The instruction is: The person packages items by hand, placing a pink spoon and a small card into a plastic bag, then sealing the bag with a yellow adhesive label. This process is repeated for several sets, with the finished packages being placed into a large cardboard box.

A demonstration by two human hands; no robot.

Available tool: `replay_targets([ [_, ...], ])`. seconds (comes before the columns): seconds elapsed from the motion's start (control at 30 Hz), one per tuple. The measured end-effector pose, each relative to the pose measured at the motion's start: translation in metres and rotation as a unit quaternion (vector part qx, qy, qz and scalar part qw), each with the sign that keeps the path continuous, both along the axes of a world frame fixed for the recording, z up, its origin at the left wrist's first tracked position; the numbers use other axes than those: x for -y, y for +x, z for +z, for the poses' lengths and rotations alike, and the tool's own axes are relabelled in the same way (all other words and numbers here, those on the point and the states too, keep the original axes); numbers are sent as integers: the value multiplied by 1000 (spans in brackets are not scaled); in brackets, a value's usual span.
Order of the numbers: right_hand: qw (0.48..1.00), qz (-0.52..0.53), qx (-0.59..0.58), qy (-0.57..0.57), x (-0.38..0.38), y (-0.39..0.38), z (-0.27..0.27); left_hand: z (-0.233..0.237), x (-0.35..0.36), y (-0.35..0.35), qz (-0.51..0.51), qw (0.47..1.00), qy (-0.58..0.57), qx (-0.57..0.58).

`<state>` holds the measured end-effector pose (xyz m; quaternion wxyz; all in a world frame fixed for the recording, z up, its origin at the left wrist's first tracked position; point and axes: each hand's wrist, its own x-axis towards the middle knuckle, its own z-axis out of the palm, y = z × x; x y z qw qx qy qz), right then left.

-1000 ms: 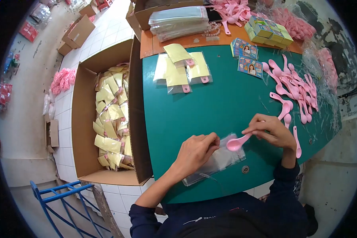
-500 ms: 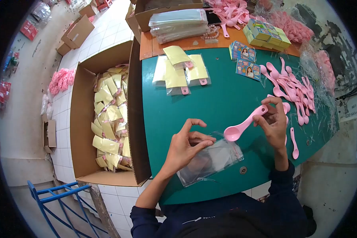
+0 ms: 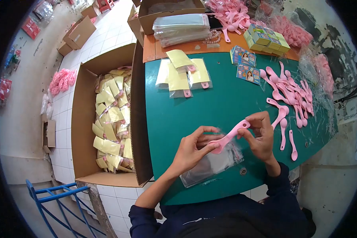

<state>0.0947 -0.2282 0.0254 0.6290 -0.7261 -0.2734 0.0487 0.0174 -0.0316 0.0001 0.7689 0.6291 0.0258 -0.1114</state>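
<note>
A pink plastic spoon [image 3: 230, 136] slants between my two hands over the green table. My right hand [image 3: 258, 133] pinches the end of its handle, close to the hole. At the bowl end, my left hand [image 3: 192, 151] has its thumb on the spoon's bowl and its fingers curled behind, partly hidden. Beneath both hands lie clear plastic bags [image 3: 210, 166] on the table. To the right is a pile of pink spoons [image 3: 291, 93], with a few lying apart nearer to me.
Packed bags with yellow cards [image 3: 178, 79] lie at the table's back left. Picture cards [image 3: 248, 73] and card stacks [image 3: 267, 39] sit at the back right. A bag stack [image 3: 181, 29] rests behind. Left of the table stands a cardboard box [image 3: 83, 131] of packed bags, near a blue metal frame [image 3: 63, 194].
My right hand has brought the spoon left and a little down. My left hand has moved right and now closes on the bowl.
</note>
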Motion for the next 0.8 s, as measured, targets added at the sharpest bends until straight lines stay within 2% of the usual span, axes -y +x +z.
replay_targets([
  [0.1, 998, 44, 30, -41, 2, 1, 0, 0, 4, 0, 5, 998, -35, 51],
  [0.17, 1000, 6, 2, 13, -3, -2, 6, 4, 5, 0, 20, 993, -54, 103],
  [0.27, 997, -34, 4, 70, -4, -2, 2, 12, -5, -2, -22, 987, 124, 97],
  [0.3, 996, -43, 12, 83, -2, -2, 0, 12, -6, -2, -35, 986, 135, 87],
  [0.37, 998, 21, 61, 20, -1, -3, 3, 12, -7, -1, -59, 984, 157, 67],
  [0.4, 995, 55, 86, -9, -1, -3, 6, 10, -6, -2, -39, 988, 138, 60],
  [0.5, 951, 214, 207, -88, -16, 5, 25, 11, -6, -3, 13, 995, 89, 52],
  [0.57, 960, 249, 125, -21, -16, 33, 22, 22, -11, -4, 34, 995, 65, 63],
  [0.63, 974, 186, 90, -92, -5, 81, 24, 23, -13, -1, 75, 986, -13, 151],
  [0.67, 970, 104, 97, -196, 8, 116, 27, 23, -14, 1, 96, 974, -54, 196],
  [0.7, 912, -16, 253, -323, 20, 154, 9, 28, -20, 0, 75, 972, -82, 209],
  [0.73, 858, -122, 292, -404, 36, 181, -13, 32, -22, 1, 77, 969, -81, 218],
  [0.8, 783, -212, 246, -530, 45, 195, -31, 43, -28, 4, 83, 964, -75, 240],
])
